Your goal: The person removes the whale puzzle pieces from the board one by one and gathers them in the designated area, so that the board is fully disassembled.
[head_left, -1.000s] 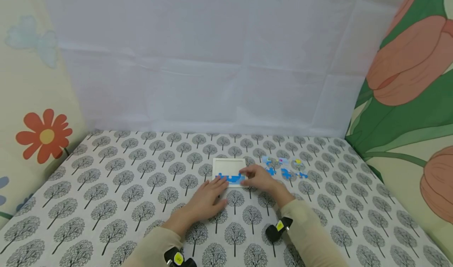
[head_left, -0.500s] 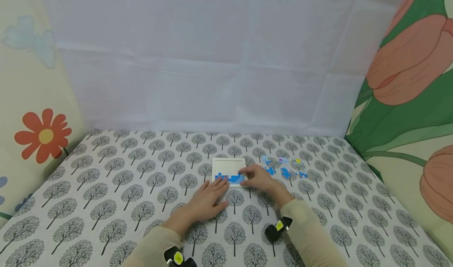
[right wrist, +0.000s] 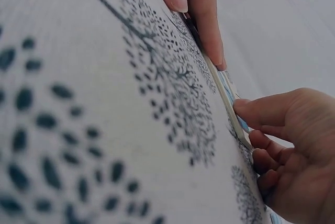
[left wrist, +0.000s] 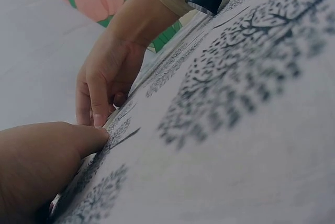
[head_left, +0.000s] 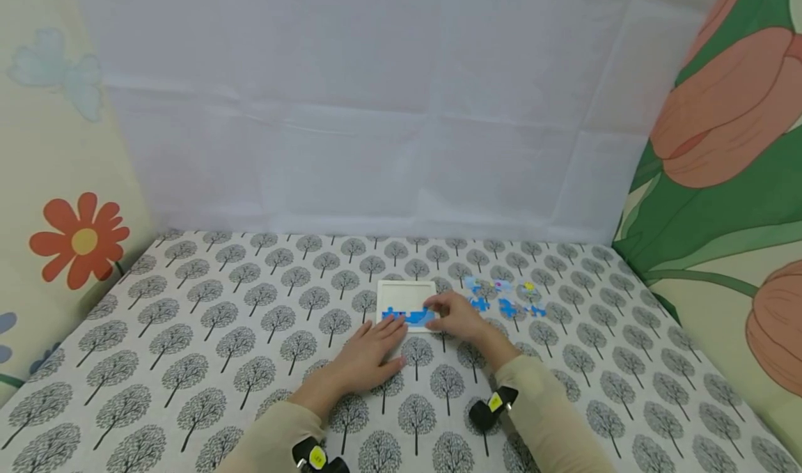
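Observation:
A small white puzzle frame (head_left: 407, 290) lies on the cloth, with blue puzzle pieces (head_left: 410, 317) along its near side. My left hand (head_left: 370, 354) rests at the frame's near left, fingers straight and fingertips on the blue pieces. At the near right corner, my right hand (head_left: 460, 318) pinches a blue puzzle piece between thumb and index finger, largely hidden under the hand. In the right wrist view, the right thumb (right wrist: 261, 111) presses over the frame's rim (right wrist: 238, 127), and the other fingers curl beside it. The left wrist view shows the right hand (left wrist: 107, 82) pointing down beyond the left thumb (left wrist: 89, 137).
Several loose puzzle pieces (head_left: 506, 307), blue with some yellow and pink, lie right of the frame. A tree-patterned cloth (head_left: 250, 361) covers the table. A white sheet (head_left: 376, 111) hangs behind, between flower-painted walls.
Both hands stay in nearly the same place; the left fingertips have drawn slightly back toward the frame's near edge. The frame and loose pieces have not visibly moved.

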The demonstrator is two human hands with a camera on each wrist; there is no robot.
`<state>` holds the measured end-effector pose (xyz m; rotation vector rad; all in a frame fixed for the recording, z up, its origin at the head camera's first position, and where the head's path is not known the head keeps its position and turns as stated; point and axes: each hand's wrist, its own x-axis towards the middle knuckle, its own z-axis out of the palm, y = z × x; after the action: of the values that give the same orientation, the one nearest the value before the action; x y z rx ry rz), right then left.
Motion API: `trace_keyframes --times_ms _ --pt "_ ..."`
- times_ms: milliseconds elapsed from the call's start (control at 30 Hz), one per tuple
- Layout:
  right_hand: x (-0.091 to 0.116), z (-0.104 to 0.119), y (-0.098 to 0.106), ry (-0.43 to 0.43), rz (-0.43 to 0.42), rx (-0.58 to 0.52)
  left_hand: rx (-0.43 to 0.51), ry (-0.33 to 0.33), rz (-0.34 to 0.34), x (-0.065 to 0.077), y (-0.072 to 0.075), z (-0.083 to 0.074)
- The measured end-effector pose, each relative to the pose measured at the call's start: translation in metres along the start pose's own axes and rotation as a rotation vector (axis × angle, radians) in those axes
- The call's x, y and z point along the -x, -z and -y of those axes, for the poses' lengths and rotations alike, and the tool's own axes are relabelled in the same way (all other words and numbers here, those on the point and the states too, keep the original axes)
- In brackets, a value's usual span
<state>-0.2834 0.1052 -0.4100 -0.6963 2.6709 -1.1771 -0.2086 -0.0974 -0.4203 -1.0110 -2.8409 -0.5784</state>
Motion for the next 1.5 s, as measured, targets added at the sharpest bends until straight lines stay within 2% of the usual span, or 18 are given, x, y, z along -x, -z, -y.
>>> trace_keyframes --times_ms 467,733,1067,1500 --pt "0.0014 -0.0014 -0.0001 -0.014 -0.003 -0.075 -0.005 0.007 0.005 0.0001 0.0002 -0.0007" --pt "0.0028 0.002 -0.0008 0.004 -0.003 -0.017 -0.003 -0.002 -0.007 0.0002 0.0002 -0.0009" --pt "0.0014 0.0009 -0.0012 0.015 0.008 -0.002 -0.013 -0.002 -0.006 0.0 -0.0006 0.0007" --pt "0.0019 -0.0016 -0.0002 0.003 0.008 -0.08 -0.014 0.005 0.003 0.0 -0.0016 0.0013"
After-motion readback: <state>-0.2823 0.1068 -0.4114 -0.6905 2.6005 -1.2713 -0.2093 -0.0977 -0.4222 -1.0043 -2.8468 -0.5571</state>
